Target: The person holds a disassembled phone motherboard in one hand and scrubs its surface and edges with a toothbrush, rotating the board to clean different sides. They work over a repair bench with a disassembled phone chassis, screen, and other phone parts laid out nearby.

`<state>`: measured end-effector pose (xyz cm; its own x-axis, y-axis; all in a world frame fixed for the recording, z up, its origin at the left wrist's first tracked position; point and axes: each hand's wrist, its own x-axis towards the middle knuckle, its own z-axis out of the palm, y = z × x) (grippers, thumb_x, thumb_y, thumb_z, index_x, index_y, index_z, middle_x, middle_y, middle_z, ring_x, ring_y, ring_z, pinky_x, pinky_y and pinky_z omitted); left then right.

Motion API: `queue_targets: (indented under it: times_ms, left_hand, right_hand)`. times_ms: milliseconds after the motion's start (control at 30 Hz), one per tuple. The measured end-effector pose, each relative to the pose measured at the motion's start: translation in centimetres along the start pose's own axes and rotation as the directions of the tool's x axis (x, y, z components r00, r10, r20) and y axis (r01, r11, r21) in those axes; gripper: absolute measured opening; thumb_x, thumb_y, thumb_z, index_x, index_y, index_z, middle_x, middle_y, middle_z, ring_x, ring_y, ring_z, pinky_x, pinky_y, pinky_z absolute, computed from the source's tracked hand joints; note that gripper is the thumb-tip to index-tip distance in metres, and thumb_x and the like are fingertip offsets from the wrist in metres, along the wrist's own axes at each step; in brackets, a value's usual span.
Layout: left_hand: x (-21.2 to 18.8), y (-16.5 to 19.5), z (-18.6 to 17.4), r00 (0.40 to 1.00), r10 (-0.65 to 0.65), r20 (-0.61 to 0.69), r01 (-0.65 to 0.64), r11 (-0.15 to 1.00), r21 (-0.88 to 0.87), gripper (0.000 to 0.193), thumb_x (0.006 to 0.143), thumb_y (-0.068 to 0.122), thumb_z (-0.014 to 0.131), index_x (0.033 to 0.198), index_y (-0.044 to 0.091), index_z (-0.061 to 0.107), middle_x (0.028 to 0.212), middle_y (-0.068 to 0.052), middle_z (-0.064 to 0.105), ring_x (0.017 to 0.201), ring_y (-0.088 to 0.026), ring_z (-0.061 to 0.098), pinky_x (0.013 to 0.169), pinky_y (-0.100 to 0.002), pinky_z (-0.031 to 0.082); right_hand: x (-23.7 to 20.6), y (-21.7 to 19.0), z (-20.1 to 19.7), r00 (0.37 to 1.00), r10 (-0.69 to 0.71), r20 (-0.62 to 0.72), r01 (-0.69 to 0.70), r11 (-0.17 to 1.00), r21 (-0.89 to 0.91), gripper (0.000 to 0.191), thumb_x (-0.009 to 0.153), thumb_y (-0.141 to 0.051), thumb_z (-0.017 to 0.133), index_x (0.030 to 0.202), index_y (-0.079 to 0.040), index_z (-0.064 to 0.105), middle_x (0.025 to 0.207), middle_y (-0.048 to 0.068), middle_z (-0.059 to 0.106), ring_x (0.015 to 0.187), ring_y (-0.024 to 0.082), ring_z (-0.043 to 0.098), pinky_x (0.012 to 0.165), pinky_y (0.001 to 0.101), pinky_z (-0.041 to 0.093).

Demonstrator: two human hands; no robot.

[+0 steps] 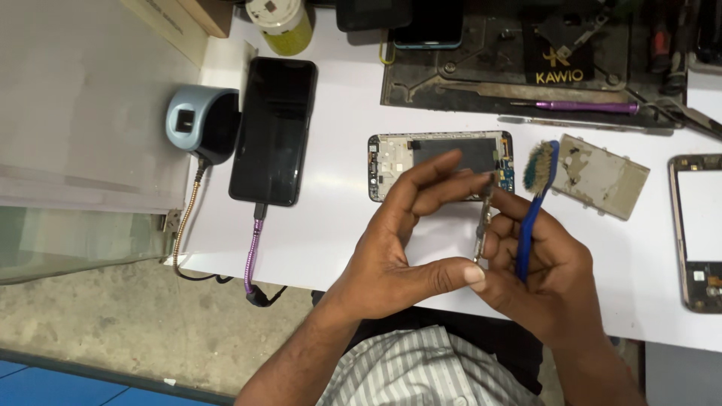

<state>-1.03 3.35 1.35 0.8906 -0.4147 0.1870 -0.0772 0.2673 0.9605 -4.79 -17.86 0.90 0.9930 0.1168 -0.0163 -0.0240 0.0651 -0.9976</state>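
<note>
My left hand (402, 240) pinches a thin, narrow metal strip-like phone part (483, 218) between thumb and fingertips, held upright above the white table. My right hand (553, 274) grips a blue toothbrush (535, 203) with worn bristles pointing up, and its fingers also touch the thin part. Behind the hands lies an opened phone frame (398, 154) with its insides exposed, partly hidden by my fingers.
A black phone (273, 128) lies plugged into a purple cable (253, 252). A grey round device (197, 120) sits at left. A dirty flat plate (602, 177), another phone frame (696, 233), a dark work mat (481, 79), tweezers and a purple-handled tool (587, 107) lie around.
</note>
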Motion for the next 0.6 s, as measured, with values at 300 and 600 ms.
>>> queue_targets:
  times_ms: [300,600]
  left_hand:
    - [0.3,0.5,-0.4,0.994,-0.065,-0.093,0.071,0.996,0.059,0.114,0.081,0.065,0.074,0.161,0.003,0.023,0.166,-0.015,0.036,0.16,-0.035,0.032,0.129,-0.059,0.036]
    - [1.7,1.2,-5.8,0.952,0.189,-0.241,0.233,0.066,0.97,0.111,0.086,0.075,0.067,0.158,0.001,0.028,0.165,-0.031,0.014,0.154,-0.049,0.009,0.116,-0.081,0.008]
  right_hand:
    - [0.7,0.1,0.3,1.0,-0.025,-0.004,0.025,0.994,-0.111,0.075,0.079,-0.007,0.081,0.144,0.013,0.05,0.097,-0.001,0.056,0.072,0.0,0.048,0.057,0.0159,0.037]
    - [1.4,0.0,0.7,0.999,-0.031,-0.041,0.021,0.973,-0.23,0.071,0.079,-0.009,0.076,0.142,0.013,0.052,0.09,-0.003,0.054,0.067,0.0,0.045,0.057,0.0158,0.034]
